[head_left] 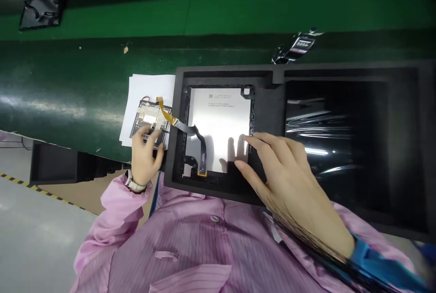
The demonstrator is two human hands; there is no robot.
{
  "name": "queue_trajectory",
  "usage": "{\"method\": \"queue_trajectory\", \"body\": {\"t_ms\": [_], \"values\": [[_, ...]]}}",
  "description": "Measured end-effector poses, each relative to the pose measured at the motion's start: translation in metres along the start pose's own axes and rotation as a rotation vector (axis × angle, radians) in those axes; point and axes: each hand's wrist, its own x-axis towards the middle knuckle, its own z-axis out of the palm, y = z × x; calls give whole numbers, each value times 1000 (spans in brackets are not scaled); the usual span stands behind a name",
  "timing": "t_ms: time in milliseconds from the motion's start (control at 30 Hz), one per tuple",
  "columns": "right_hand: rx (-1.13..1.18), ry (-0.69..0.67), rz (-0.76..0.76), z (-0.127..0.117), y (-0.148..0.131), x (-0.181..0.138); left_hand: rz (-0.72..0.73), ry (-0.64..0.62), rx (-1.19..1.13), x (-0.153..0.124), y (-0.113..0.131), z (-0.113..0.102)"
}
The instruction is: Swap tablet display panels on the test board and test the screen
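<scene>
On the left, my left hand rests with spread fingers on a dark circuit board, which lies over white paper sheets. A ribbon cable, orange at the board end and grey to black beyond, runs from the board across to the tablet frame. That frame holds a silvery back panel and sits in the left recess of a black foam tray. Above the frame's right edge my right hand is open, fingers apart and nothing in them; whether its fingertips touch the panel I cannot tell.
The tray's right recess holds a glossy black screen panel under shiny film. Behind the tray lies a crumpled strip of shiny film. Another dark device part is at the far left on the green bench. A black bin stands lower left.
</scene>
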Motion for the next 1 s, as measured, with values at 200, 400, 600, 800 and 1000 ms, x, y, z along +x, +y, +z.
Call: {"method": "queue_trajectory", "body": {"t_ms": [200, 400, 600, 800, 1000], "values": [[-22, 54, 105, 21, 7, -22, 53, -105, 228, -9, 3, 4], [7, 73, 143, 30, 4, -26, 56, -123, 268, -4, -3, 3], [91, 113, 192, 42, -8, -28, -44, -1, -22, -2, 19, -16], [511, 4, 422, 40, -7, -26, 152, -146, 13, -19, 82, -17], [1132, -32, 592, 16, 4, -24, 140, -273, -55, -11, 81, -28]]}}
